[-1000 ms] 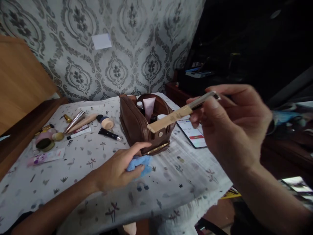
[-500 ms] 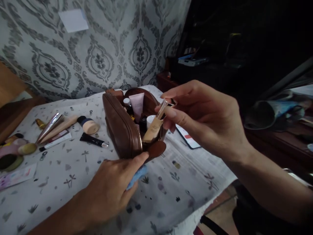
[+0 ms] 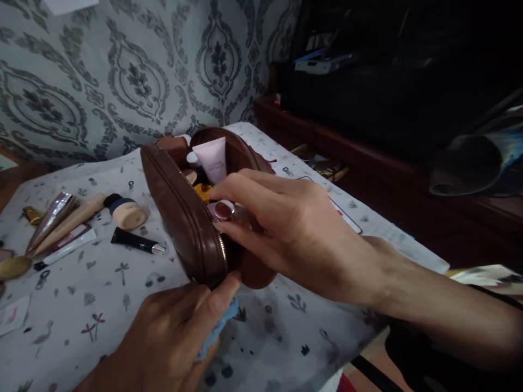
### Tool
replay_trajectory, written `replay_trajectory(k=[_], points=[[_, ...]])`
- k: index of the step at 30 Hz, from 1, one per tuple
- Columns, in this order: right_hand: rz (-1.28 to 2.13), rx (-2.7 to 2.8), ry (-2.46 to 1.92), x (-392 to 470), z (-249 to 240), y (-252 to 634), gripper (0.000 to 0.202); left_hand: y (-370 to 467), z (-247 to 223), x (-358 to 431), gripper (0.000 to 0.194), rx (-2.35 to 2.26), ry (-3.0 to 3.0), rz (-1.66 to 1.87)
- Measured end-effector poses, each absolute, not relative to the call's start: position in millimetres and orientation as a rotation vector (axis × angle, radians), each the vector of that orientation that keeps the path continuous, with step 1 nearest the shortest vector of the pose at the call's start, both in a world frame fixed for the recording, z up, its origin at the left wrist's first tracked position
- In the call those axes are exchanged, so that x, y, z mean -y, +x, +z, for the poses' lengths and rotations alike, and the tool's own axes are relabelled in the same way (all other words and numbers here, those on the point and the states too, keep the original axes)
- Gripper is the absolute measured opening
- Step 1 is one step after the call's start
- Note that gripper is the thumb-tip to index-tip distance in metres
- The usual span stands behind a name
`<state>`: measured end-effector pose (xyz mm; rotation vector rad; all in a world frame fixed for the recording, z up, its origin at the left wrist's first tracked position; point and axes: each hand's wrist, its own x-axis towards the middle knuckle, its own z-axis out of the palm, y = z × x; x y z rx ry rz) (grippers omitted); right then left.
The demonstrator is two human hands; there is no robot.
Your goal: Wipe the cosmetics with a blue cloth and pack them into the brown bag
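Observation:
An open brown zip bag [image 3: 180,218] stands on the patterned cloth. My right hand [image 3: 281,228] reaches into its opening, thumb and fingers around a bottle whose shiny round cap [image 3: 224,210] shows; the rest of the bottle is hidden. Beside that cap are a pink tube [image 3: 211,159], a white-capped item [image 3: 193,159] and something yellow [image 3: 202,192] inside the bag. My left hand [image 3: 180,321] is closed on a light blue cloth [image 3: 217,332], its index finger touching the bag's near end.
Left of the bag lie a black tube [image 3: 138,241], a foundation bottle [image 3: 126,211], a beige brush [image 3: 71,220] and a white tube [image 3: 69,247]. A phone [image 3: 346,216] lies behind my right hand.
My right hand has lowered the bottle into the bag and turned over it, so its cap now faces me. The view has shifted, and the left hand keeps the blue cloth.

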<state>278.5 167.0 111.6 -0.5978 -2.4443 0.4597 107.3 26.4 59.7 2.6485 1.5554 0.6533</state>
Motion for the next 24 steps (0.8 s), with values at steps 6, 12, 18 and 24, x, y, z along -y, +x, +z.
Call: replay_trajectory(k=[6, 12, 18, 24], points=[[0.255, 2.502, -0.61, -167.8, 112.2, 273.4, 0.014, 107.4, 60.6, -26.5, 0.044, -1.552, 2.687, 0.634], [0.159, 2.461, -0.64, -168.7, 110.2, 275.9, 0.016, 107.3, 61.3, -27.8, 0.045, -1.579, 2.775, 0.635], [0.079, 2.533, -0.684, -166.3, 116.3, 276.4, 0.017, 106.6, 58.1, -25.0, 0.055, -1.598, 2.75, 0.615], [-0.127, 2.641, -0.792, -169.4, 123.7, 266.0, 0.027, 104.9, 55.4, -24.3, 0.062, -1.59, 2.736, 0.648]])
